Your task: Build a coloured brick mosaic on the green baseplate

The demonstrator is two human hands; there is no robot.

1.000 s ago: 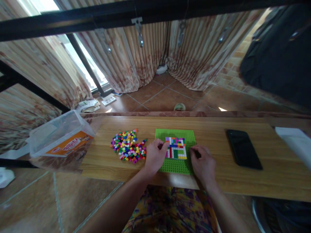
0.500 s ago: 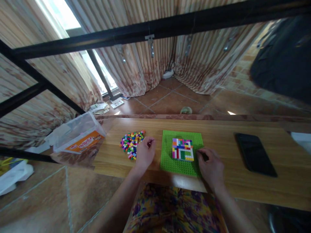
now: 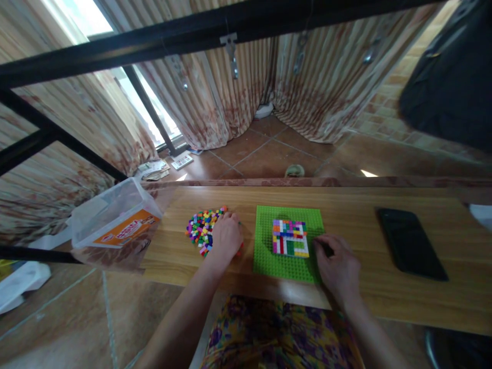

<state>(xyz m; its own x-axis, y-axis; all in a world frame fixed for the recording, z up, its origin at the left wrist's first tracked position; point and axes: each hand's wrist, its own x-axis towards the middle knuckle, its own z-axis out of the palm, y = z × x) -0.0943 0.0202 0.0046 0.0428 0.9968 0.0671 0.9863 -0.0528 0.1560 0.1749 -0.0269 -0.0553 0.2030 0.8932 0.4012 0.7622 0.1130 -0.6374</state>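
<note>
My left hand (image 3: pixel 227 237) lies palm down over the right side of a pile of small multicoloured toy bricks (image 3: pixel 203 225). Its fingers reach forward onto the bricks, a little apart, and their tips are partly hidden. A green studded baseplate (image 3: pixel 265 266) is on the table between my hands. On it sits a low block built of many-coloured bricks (image 3: pixel 290 238), with white and green parts near its front. At the baseplate's right edge rests my right hand (image 3: pixel 340 266), thumb and forefinger curled together in a pinch; whatever may be between them is too small to make out.
A black phone (image 3: pixel 412 243) lies on the wooden table (image 3: pixel 357 215) to the right. Off the table's left end stands a clear plastic box (image 3: pixel 119 212) with an orange label. A black metal bar (image 3: pixel 253 31) crosses above, before striped curtains (image 3: pixel 215 102).
My left hand has moved forward over the brick pile, and its curled fingers have stretched out onto the bricks. The right hand stays beside the baseplate. The view has shifted slightly.
</note>
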